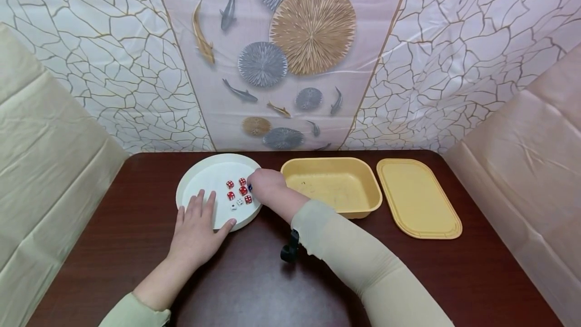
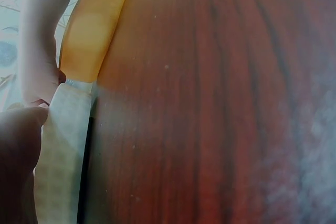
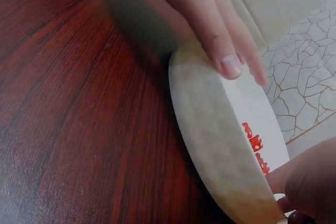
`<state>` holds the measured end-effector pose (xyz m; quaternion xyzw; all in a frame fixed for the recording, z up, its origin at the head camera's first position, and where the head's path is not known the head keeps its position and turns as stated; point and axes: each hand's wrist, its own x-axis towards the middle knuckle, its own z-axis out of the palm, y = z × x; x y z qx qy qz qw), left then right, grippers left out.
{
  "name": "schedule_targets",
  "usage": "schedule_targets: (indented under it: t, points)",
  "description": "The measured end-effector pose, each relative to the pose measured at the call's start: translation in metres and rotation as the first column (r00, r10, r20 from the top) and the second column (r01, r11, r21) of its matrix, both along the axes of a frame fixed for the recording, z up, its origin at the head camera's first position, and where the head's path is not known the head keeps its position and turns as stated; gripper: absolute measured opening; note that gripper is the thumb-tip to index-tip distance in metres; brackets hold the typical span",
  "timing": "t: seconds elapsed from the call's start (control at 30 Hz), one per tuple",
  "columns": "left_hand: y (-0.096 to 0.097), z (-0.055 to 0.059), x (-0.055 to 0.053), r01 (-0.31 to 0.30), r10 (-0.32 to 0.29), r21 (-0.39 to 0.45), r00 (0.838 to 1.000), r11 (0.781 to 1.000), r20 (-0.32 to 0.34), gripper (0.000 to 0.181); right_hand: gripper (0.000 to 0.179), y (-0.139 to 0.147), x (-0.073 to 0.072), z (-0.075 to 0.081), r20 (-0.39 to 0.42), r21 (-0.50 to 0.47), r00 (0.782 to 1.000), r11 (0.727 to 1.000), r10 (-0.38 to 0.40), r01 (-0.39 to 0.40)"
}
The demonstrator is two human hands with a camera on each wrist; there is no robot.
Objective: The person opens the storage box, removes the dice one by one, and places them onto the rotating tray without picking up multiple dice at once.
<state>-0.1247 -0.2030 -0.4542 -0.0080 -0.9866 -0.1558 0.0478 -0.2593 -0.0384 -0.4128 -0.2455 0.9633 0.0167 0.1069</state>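
Observation:
A round white tray [image 1: 217, 159] lies at the back left of the table. Several red dice [image 1: 230, 196] and two white dice [image 1: 233, 206] sit together on its right half. My left hand [image 1: 195, 233] rests over the tray's near left side, fingers spread and thumb at the front rim. At the right rim, my right hand [image 1: 268, 185] reaches in with curled fingers and pinches a blue die [image 1: 250, 187] beside the red ones. Its fingertips are mostly hidden in the head view. The right wrist view shows those fingers [image 3: 281, 179] over the tray wall.
Right of the tray stands a deep yellow rectangular container [image 1: 333, 191], partly behind my right forearm. Farther right a flat yellow lid [image 1: 419, 198] lies on the dark wooden table [image 1: 254, 291]. Patterned cloth [image 1: 290, 130] hangs behind the table's back edge.

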Motion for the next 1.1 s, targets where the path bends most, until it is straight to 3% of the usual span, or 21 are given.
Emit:
schedule_targets:
  t: [0.33,0.57,0.83,0.97,1.1]
  points:
    - [-0.001,-0.001,-0.002,0.008,-0.008,-0.004,1.000,1.000,-0.004,0.091,0.029,0.006,-0.001,-0.002,-0.018,-0.040,1.000,0.999,0.008,-0.008]
    - [-0.002,-0.001,-0.005,0.019,-0.019,-0.002,1.000,1.000,-0.014,0.090,0.035,0.015,0.001,0.004,-0.052,-0.190,0.998,0.982,-0.023,0.013]
    - [-0.005,-0.001,-0.006,0.030,-0.031,-0.019,0.999,0.999,-0.034,0.090,0.045,0.037,0.015,0.013,-0.152,-0.355,0.987,0.935,-0.061,0.004]
    - [-0.008,0.002,-0.006,0.037,-0.038,-0.018,0.998,0.999,-0.052,0.090,0.050,0.055,0.024,0.014,-0.192,-0.394,0.980,0.919,-0.056,-0.025]
    - [-0.008,0.004,-0.005,0.069,-0.071,-0.035,0.994,0.997,-0.084,0.088,0.053,0.077,0.032,0.012,-0.231,-0.386,0.972,0.921,-0.051,-0.044]
